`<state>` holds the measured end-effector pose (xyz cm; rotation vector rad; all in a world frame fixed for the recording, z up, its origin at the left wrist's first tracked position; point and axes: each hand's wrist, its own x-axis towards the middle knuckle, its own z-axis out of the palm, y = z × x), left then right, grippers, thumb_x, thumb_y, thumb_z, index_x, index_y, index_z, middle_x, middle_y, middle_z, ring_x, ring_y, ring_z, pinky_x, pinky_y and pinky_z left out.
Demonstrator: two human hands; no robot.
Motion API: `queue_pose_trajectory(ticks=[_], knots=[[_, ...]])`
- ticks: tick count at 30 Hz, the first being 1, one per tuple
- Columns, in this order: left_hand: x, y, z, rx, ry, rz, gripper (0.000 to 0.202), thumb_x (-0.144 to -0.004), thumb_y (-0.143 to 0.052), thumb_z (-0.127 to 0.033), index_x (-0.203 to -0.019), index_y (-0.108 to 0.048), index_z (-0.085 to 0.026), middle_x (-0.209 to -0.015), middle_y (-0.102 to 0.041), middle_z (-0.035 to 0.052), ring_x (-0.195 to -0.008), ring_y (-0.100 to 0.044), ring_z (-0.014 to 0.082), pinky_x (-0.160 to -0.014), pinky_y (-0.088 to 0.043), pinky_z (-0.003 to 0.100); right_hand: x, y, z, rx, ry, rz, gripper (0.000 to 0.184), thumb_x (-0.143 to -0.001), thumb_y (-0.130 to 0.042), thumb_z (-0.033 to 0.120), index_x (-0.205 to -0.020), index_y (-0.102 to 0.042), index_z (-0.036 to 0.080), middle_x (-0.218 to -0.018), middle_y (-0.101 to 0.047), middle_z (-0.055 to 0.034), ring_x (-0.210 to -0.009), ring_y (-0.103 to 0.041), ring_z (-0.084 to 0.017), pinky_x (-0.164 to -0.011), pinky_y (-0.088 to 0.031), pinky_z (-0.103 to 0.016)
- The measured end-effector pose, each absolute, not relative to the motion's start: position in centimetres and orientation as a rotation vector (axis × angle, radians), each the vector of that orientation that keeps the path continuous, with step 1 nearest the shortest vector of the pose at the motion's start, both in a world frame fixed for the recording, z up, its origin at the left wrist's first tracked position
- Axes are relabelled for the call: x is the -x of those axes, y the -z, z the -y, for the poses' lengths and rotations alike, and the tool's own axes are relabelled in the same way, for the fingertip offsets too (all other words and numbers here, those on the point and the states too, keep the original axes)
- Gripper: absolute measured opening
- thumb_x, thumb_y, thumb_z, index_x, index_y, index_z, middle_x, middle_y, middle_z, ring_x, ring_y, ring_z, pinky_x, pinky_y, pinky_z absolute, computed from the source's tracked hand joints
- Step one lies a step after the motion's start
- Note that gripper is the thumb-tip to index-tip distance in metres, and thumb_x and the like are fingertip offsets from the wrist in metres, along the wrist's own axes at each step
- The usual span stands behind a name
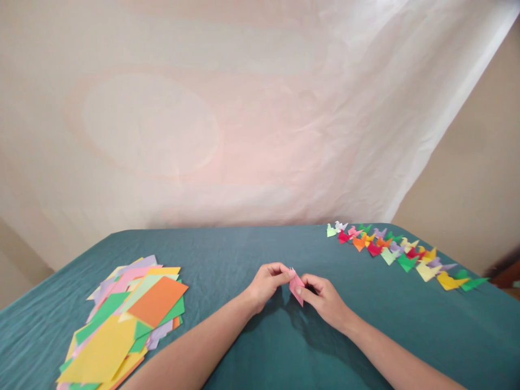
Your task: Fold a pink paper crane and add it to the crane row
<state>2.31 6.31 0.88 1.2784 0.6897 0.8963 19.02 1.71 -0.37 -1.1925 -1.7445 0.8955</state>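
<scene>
A small piece of folded pink paper [297, 288] is held between my two hands, just over the middle of the table. My left hand [270, 283] pinches its upper left end between thumb and fingers. On the right side, my right hand [323, 299] grips the lower part, with the thumb on the near face and the fingers behind. The paper looks like a narrow, pointed shape with several layers at its top. Some of its folds are hidden by my fingers.
A loose pile of coloured paper sheets [160, 301] lies at the left, beside my left forearm. Several folded paper birds [399, 260] stand in rows at the right. A green cloth [227, 246] covers the table, and a pale sheet [260, 124] hangs behind it.
</scene>
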Motion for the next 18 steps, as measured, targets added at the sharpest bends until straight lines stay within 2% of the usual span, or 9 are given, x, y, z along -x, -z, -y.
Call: queue_pose_trajectory(ticks=[10, 18], knots=[[-2.38, -0.38, -6.57, -1.280, -0.920, -0.703, 0.027, -0.073, -0.065, -0.038, -0.067, -0.061, -0.012, -0.067, -0.062, 0.0029, -0.064, -0.052, 0.0125, -0.068, -0.039, 0.026, -18.93, 0.43, -1.91, 1.208, -0.909, 1.752, 0.023, -0.080, -0.051, 0.032, -0.062, -0.052, 0.017, -0.059, -0.049, 0.0035, -0.058, -0.044, -0.011, -0.059, -0.036, -0.022], [-2.30, -0.48, -6.65, -1.314, -0.946, -0.711, 0.032, -0.069, -0.069, -0.041, -0.065, -0.057, -0.012, -0.064, -0.060, 0.0018, -0.061, -0.052, 0.0119, -0.065, -0.040, 0.025, -18.90, 0.48, -1.82, 1.194, -0.928, 1.769, 0.021, -0.080, -0.052, 0.028, -0.062, -0.052, 0.017, -0.060, -0.050, 0.0030, -0.060, -0.045, -0.011, -0.058, -0.036, -0.022]])
